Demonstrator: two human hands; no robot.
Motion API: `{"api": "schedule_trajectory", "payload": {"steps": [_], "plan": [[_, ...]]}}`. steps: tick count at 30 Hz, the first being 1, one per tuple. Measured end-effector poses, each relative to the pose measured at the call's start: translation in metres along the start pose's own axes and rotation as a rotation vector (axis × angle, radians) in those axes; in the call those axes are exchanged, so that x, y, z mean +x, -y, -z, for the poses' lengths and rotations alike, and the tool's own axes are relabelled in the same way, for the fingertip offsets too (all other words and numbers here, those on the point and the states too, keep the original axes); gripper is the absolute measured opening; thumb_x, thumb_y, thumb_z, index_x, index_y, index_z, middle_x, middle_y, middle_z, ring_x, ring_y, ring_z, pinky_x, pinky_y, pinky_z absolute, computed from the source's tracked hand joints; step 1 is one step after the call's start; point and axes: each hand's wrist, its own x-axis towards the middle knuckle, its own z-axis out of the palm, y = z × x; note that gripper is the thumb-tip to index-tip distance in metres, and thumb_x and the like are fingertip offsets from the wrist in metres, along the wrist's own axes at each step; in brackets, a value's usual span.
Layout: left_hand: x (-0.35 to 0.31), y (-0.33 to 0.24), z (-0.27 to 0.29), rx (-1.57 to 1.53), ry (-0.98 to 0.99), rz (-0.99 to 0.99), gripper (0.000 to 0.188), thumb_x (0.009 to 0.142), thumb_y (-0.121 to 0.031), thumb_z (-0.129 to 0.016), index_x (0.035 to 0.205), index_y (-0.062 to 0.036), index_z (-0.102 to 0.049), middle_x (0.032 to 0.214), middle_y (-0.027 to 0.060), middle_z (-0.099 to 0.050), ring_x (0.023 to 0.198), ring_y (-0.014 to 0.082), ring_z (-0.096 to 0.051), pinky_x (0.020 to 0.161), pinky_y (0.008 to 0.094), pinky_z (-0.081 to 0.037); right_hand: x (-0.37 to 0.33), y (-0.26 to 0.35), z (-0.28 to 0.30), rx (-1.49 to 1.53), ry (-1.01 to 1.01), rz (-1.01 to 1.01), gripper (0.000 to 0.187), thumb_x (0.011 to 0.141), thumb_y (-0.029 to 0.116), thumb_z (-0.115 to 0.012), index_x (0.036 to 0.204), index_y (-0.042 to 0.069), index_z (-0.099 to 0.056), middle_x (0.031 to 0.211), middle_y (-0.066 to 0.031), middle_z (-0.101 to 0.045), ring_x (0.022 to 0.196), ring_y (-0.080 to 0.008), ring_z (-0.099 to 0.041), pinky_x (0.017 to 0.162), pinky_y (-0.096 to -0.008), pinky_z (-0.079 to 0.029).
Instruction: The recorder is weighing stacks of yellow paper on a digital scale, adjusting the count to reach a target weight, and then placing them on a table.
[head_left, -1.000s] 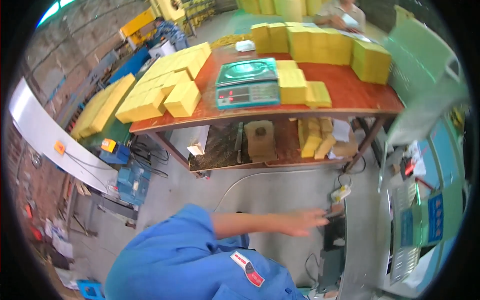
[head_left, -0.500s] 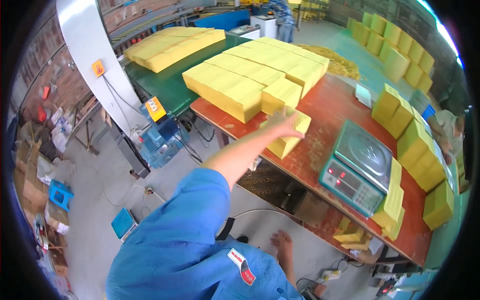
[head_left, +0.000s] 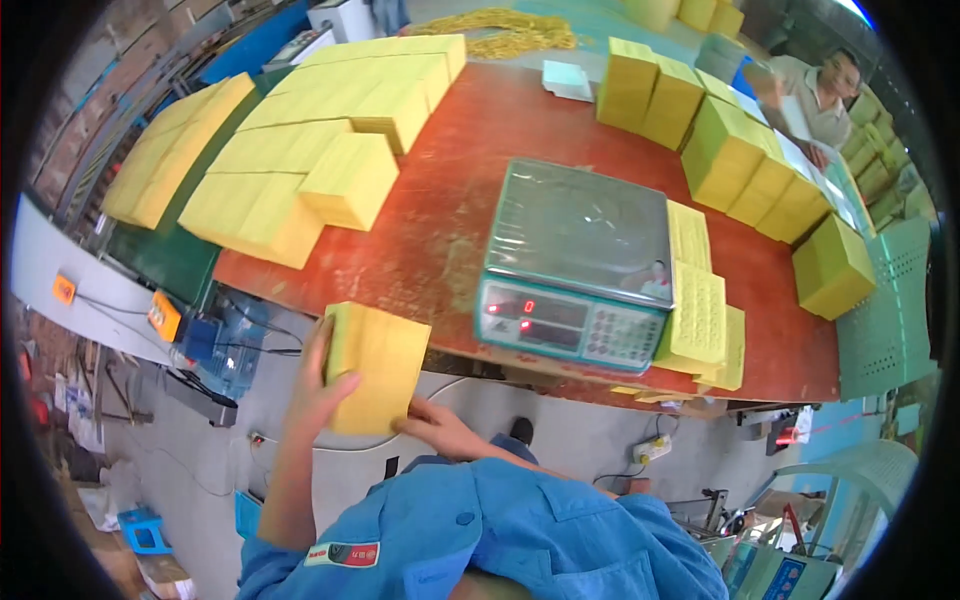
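Both hands hold yellow block (head_left: 375, 366) upright, slightly tilted.

Views: one, head-worn fisheye
Position: above the person's blue sleeves (head_left: 480, 530), close to both hands
Facing: steeply down and forward over the red table (head_left: 440, 230)
Distortion: table edges bow toward the dark round rim
Shared scene: none

A workshop or small factory floor; yellow block stacks (head_left: 330, 130) crowd a red worktable (head_left: 450, 230); a weighing scale (head_left: 575, 265), concrete floor (head_left: 560, 450), cables.
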Motion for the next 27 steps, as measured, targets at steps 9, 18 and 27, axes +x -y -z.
{"api": "schedule_trajectory", "payload": {"steps": [9,18,27], "plan": [[0.120,-0.091,-0.203,-1.301,0.202,0.111,0.069,0.098,-0.058,-0.033,0.144,-0.0064,-0.041,0.141,0.0172,-0.050,0.126,0.0324,-0.052,0.106,0.0516,-0.041,-0.073,0.228,0.127,-1.213,-0.455,0.887,0.058,0.081,0.026,-0.073,0.131,0.006,-0.053,0.146,-0.0257,-0.038,0.136,-0.0488,-0.031,0.111,-0.0550,-0.030],[0.171,-0.099,-0.313,-1.740,0.200,0.385,0.067,0.098,-0.060,-0.031,0.142,-0.0106,-0.043,0.140,0.0131,-0.050,0.124,0.0307,-0.054,0.101,0.0510,-0.047,-0.040,0.272,0.197,-1.338,-0.660,0.710,0.056,0.075,0.007,-0.070,0.130,0.004,-0.057,0.138,-0.0212,-0.050,0.131,-0.0397,-0.043,0.110,-0.0459,-0.035],[0.160,-0.050,-0.090,-0.135,0.155,0.167,0.050,0.096,-0.043,-0.057,0.124,-0.0015,-0.060,0.116,0.0198,-0.066,0.101,0.0314,-0.068,0.090,0.0442,-0.052,-0.023,0.262,0.152,-1.624,-0.580,0.593,0.054,0.073,0.007,-0.072,0.126,0.006,-0.059,0.138,-0.0188,-0.049,0.134,-0.0430,-0.038,0.109,-0.0501,-0.035]]}}
